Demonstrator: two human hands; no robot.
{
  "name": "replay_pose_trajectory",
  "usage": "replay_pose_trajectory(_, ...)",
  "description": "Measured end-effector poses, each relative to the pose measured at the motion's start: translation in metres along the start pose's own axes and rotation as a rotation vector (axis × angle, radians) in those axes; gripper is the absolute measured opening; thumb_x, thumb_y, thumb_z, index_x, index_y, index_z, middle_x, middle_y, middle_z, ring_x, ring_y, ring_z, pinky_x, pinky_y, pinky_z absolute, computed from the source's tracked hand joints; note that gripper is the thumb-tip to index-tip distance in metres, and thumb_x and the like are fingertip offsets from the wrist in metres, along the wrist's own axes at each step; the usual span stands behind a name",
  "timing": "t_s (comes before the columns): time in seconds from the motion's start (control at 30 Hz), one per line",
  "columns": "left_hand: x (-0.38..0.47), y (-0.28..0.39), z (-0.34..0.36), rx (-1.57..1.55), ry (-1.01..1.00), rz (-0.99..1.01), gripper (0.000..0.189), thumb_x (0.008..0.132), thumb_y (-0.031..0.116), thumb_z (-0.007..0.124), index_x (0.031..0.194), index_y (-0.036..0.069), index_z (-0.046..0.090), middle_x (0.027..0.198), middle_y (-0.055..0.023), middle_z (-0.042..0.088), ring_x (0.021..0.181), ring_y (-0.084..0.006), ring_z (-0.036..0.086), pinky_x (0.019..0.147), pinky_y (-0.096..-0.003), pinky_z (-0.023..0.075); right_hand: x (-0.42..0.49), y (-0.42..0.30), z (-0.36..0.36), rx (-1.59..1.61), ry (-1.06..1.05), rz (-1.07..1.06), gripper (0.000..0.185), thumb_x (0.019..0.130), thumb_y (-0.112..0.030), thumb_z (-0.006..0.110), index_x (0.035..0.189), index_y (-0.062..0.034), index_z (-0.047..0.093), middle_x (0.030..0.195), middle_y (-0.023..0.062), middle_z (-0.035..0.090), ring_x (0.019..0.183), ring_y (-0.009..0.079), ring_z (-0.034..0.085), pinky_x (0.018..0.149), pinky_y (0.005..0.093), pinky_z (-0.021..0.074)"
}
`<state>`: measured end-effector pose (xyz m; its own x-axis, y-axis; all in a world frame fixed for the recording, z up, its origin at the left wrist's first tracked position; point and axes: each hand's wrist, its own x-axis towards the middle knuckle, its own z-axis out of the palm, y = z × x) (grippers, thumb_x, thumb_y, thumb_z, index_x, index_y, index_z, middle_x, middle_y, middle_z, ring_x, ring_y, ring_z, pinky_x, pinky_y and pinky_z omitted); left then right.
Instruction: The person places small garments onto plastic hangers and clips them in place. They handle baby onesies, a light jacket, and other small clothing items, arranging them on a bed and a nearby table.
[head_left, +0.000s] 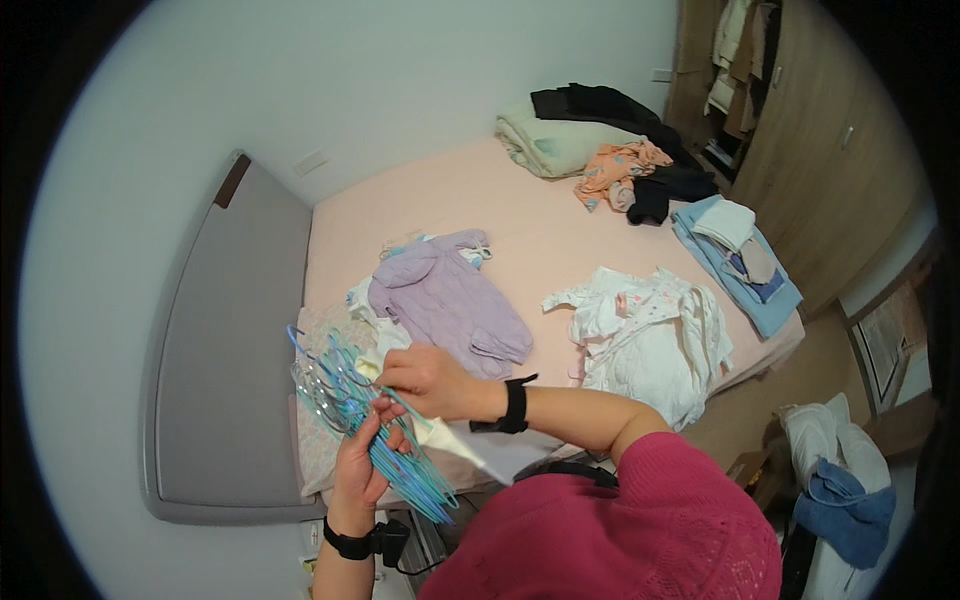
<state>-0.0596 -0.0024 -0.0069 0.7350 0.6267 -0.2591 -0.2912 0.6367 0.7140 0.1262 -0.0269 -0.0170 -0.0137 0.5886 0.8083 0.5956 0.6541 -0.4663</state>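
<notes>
My left hand is closed around a bundle of blue and teal clothes hangers, their hooks spread toward the headboard. Just above it, my right hand pinches a thin teal hanger at the edge of the bundle. A cream and whitish cloth shows below the right hand, partly blurred; how it is held cannot be told. Beyond the hands, a lilac quilted baby garment lies over other light clothes. White baby clothes lie in a loose pile to its right.
The bed has a grey padded headboard at left and a patterned pillow. A folded quilt, dark clothes, an orange garment and a blue folded cloth lie farther off. A wooden wardrobe stands at right.
</notes>
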Motion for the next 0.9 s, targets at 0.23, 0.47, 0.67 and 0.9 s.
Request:
replay_pose_trajectory(0.23,-0.002,-0.022,-0.001,-0.11,0.115,-0.059,0.017,0.089,0.014,0.052,0.103,0.006,0.056,0.09,-0.004,0.061,0.075,-0.0144,0.059,0.07,-0.0289,0.0498,-0.021,-0.027,0.013,0.21,0.061,0.265,0.009,0.07,-0.005,0.057,0.078,-0.0042,0.062,0.074,0.01,0.057,0.066,0.029,0.057,0.057,0.0365,0.0457)
replay_pose_trajectory(0.47,-0.012,-0.027,-0.009,-0.048,0.118,-0.034,0.021,0.082,0.004,0.057,0.102,0.001,0.055,0.089,-0.0073,0.06,0.074,-0.0188,0.059,0.07,-0.0313,0.05,-0.038,-0.044,0.014,0.165,-0.014,0.303,0.014,0.07,-0.004,0.057,0.083,-0.0037,0.062,0.076,0.0104,0.058,0.076,0.0315,0.057,0.067,0.0382,0.0461)
replay_pose_trajectory(0.67,-0.008,-0.028,-0.013,-0.061,0.251,0.071,0.028,0.082,0.004,0.059,0.11,0.004,0.053,0.09,-0.0043,0.059,0.075,-0.0152,0.057,0.073,-0.0286,0.0486,-0.045,-0.061,0.017,0.291,0.064,0.409,0.016,0.073,-0.008,0.057,0.088,-0.0035,0.061,0.08,0.012,0.058,0.076,0.0313,0.056,0.067,0.0375,0.0454)
replay_pose_trajectory(0.9,-0.009,-0.018,-0.02,-0.041,0.306,0.124,0.017,0.086,0.015,0.06,0.099,0.005,0.056,0.075,0.0,0.056,0.066,-0.0092,0.051,0.065,-0.024,0.0452,-0.065,-0.059,0.01,0.333,-0.182,0.537,0.027,0.073,-0.024,0.067,0.09,-0.0052,0.058,0.077,0.0113,0.053,0.077,0.0283,0.052,0.068,0.0349,0.0422)
